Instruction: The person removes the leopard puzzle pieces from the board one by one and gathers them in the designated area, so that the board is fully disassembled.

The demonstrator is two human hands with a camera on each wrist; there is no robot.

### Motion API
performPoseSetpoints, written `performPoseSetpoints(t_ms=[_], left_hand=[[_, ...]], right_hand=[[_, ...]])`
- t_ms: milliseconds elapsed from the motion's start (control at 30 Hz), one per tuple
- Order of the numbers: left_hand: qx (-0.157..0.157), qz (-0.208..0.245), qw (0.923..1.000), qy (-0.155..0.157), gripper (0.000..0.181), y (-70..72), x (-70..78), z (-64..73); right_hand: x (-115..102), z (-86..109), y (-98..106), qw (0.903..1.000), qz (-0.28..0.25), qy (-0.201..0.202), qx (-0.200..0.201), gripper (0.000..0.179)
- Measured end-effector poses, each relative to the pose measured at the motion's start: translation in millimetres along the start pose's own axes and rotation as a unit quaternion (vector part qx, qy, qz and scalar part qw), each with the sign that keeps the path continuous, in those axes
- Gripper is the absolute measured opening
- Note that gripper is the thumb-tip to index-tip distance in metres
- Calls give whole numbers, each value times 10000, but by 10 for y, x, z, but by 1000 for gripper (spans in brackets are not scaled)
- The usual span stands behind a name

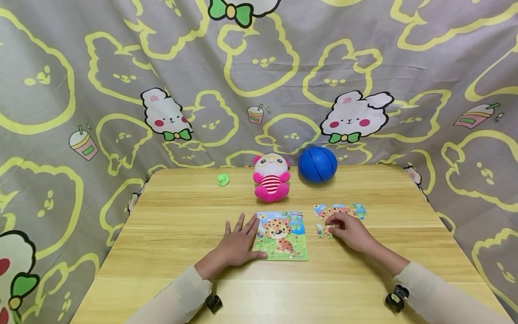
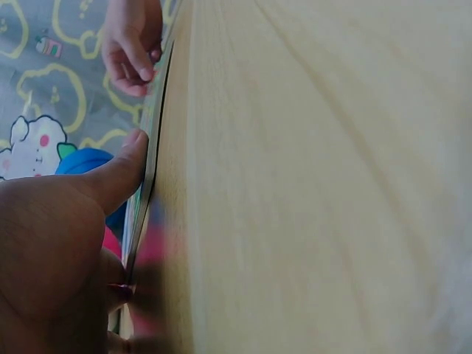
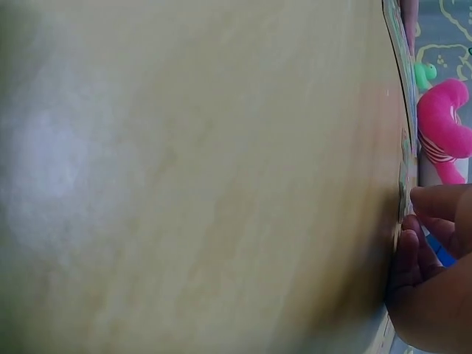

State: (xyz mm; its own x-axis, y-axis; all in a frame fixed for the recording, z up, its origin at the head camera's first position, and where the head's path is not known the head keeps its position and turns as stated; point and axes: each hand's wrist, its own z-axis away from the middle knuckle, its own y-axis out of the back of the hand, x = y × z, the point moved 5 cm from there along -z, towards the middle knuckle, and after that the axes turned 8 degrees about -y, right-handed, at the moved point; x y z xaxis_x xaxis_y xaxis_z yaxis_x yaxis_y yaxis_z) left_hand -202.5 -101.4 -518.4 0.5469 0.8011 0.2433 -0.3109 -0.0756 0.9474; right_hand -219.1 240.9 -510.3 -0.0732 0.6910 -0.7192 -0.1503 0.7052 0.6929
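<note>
A square leopard picture puzzle board (image 1: 282,236) lies flat in front of me. My left hand (image 1: 239,246) rests along its left side with fingers spread and straight, thumb over the near left corner. In the left wrist view, the thumb (image 2: 122,173) lies against the board's edge. My right hand (image 1: 349,230) is over a cluster of leopard puzzle pieces (image 1: 359,209) to the right of the board. Its bent thumb and fingers pinch a puzzle piece at the cluster's near left part; the hand hides much of it. The right wrist view shows these fingertips (image 3: 410,225) close to the tabletop.
Behind the board sits a pink panda plush (image 1: 272,186) with a striped belly. A blue ball (image 1: 317,164) stands to its right and a small green duck toy (image 1: 223,179) to its left. A patterned curtain (image 1: 283,67) hangs behind the wooden table (image 1: 170,216).
</note>
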Motion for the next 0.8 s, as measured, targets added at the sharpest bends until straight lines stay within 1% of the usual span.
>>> performPoseSetpoints(t_ms=[233, 333, 567, 800], left_hand=[[-5, 2, 10000, 8, 113, -1, 3, 2], [24, 11, 10000, -10, 112, 7, 7, 6], [15, 59, 10000, 10, 112, 21, 12, 9], [32, 70, 10000, 2, 111, 29, 21, 8]], right_hand=[[1, -6, 0, 10000, 27, 76, 52, 14], [15, -14, -2, 10000, 13, 32, 80, 14], [37, -28, -3, 10000, 46, -15, 8, 15], [11, -51, 4, 10000, -41, -7, -25, 14]])
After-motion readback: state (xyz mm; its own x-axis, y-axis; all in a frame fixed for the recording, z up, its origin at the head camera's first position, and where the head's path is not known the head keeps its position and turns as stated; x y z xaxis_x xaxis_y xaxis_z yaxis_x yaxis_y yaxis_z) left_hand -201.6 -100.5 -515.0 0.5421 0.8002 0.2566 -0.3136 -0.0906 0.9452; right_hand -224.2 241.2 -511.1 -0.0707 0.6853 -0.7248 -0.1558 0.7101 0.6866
